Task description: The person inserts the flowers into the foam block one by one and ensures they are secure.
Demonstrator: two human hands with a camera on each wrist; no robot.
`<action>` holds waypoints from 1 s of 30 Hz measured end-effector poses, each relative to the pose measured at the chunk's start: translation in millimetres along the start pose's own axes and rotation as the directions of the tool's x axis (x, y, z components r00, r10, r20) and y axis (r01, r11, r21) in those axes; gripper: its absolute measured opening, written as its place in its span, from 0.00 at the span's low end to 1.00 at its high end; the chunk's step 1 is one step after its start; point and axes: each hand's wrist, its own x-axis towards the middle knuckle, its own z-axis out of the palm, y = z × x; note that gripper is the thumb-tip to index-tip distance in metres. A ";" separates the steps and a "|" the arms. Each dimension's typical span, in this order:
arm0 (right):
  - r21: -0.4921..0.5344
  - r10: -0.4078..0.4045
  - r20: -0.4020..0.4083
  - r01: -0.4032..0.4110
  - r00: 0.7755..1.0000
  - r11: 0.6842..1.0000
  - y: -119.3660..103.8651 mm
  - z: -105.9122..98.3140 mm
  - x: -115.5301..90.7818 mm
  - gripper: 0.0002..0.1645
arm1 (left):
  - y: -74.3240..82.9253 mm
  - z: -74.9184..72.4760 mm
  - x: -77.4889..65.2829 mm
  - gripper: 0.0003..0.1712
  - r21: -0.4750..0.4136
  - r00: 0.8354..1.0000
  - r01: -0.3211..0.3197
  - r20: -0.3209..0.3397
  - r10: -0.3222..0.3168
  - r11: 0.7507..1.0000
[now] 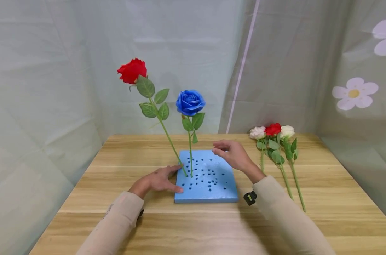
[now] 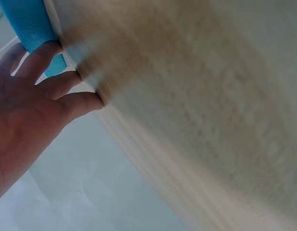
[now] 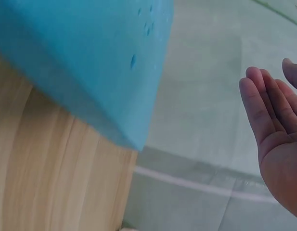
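A blue foam block (image 1: 205, 196), its top dotted with holes, lies on the wooden table. A red rose (image 1: 133, 71) leans left and a blue rose (image 1: 190, 102) stands nearly upright, both with stems in the block's left part. My left hand (image 1: 159, 180) touches the block's left side, thumb at the front and fingers spread; in the left wrist view several fingertips (image 2: 97, 100) reach the table. Above the block's right back corner hovers my right hand (image 1: 232, 154), holding nothing. The right wrist view shows its fingers (image 3: 258, 108) fairly straight and together, apart from the block.
To the right lie a pale pink rose (image 1: 257, 132), another red rose (image 1: 273, 129) and a white rose (image 1: 287, 131), stems toward the front. A pale curtain (image 1: 180, 42) hangs behind the table (image 1: 116, 156), and a flower-printed one (image 1: 355, 134) at the right.
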 end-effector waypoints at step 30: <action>-0.031 0.131 -0.054 -0.133 0.990 0.991 74.7 -61.9 -41.2 0.22 | -0.7 0.1 2.0 0.60 0.024 1.000 -0.001 -0.001 0.001 1.000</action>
